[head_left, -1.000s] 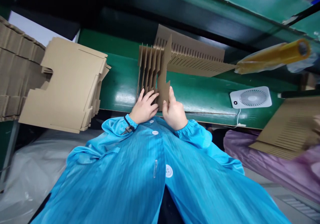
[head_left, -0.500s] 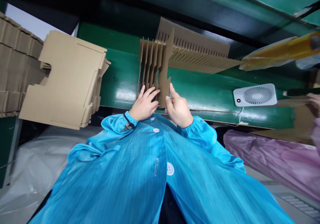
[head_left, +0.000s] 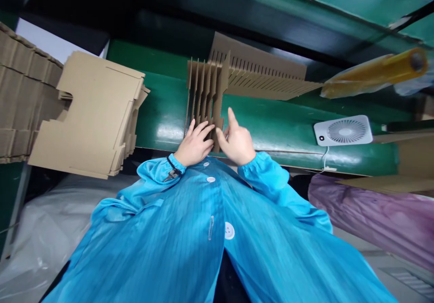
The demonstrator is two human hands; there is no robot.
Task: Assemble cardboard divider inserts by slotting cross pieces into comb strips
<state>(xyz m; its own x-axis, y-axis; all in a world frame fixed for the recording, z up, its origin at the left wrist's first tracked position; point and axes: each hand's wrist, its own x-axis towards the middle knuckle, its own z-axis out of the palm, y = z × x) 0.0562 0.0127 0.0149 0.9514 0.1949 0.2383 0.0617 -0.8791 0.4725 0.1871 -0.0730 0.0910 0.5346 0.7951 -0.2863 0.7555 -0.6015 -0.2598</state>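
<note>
Several upright cardboard dividers (head_left: 202,90) stand side by side in front of me, fitted at the left end of a long slotted cardboard strip (head_left: 271,84). My left hand (head_left: 194,146) rests over their near ends with its fingers spread. To the right is my right hand (head_left: 238,144), its index finger stretched out and its thumb tip close to the rightmost divider (head_left: 220,100). Whether that thumb touches the cardboard I cannot tell. Behind the strip leans a second slotted cardboard piece (head_left: 261,54). The dividers' lower near ends are partly hidden by my left hand.
A stack of notched cardboard sheets (head_left: 84,118) lies left of the green bench (head_left: 271,122), with more cardboard (head_left: 20,100) at far left. On the right are a white fan (head_left: 349,131) with a cable and a yellow wrapped roll (head_left: 376,75). A person's pink garment (head_left: 366,217) shows beyond.
My right hand has loosened from the rightmost divider, with its index finger now pointing away from it. That divider leans slightly further left. My left hand keeps its place.
</note>
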